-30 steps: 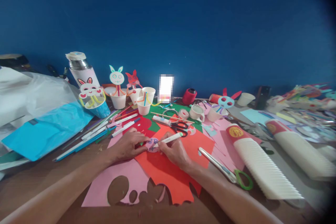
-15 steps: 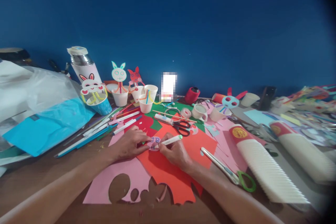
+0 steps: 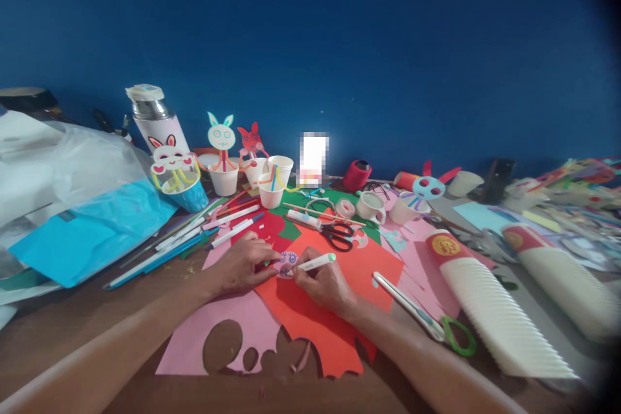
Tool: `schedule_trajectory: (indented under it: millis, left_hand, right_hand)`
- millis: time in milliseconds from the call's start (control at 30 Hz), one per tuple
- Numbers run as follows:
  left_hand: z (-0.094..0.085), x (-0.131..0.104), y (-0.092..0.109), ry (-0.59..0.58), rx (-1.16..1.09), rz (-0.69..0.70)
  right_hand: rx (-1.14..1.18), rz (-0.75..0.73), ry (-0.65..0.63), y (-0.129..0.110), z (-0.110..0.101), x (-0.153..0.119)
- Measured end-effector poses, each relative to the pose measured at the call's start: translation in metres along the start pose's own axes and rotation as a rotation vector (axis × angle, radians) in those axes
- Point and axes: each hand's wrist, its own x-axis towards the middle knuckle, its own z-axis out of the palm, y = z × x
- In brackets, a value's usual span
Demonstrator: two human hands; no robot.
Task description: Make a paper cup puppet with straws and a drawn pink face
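A small pink paper cutout [image 3: 287,261] with blue eyes drawn on it lies on the orange paper [image 3: 359,278]. My left hand [image 3: 247,264] has its fingers bent, thumb and fingertips holding the cutout's left edge. In my right hand [image 3: 326,283] is a white marker with a green end [image 3: 317,262], its tip low on the drawn face. The tip itself is partly hidden by my fingers. Pink paper [image 3: 194,349] with cut-out holes lies beneath the left forearm. Black-handled scissors [image 3: 337,236] rest just beyond my right hand.
Markers [image 3: 237,229] lie to the left. Paper cups with rabbit figures [image 3: 224,178] stand behind them, near a thermos flask [image 3: 158,123]. On the right are green-handled scissors [image 3: 458,336] and a stack of paper cups [image 3: 509,317]. A white mug [image 3: 371,207] stands at the back.
The whole view has shifted slightly. Both hands stay at the cutout, and the marker's green end tilts a little lower; dark marks show at the face's mouth.
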Motion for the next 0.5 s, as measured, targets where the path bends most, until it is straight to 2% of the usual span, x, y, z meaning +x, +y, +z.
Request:
schedule_trajectory:
  millis: [500]
  left_hand:
    - [-0.0012, 0.0006, 0.0008, -0.022, 0.007, -0.004]
  right_hand:
    - [-0.002, 0.017, -0.002, 0.0007, 0.0007, 0.0004]
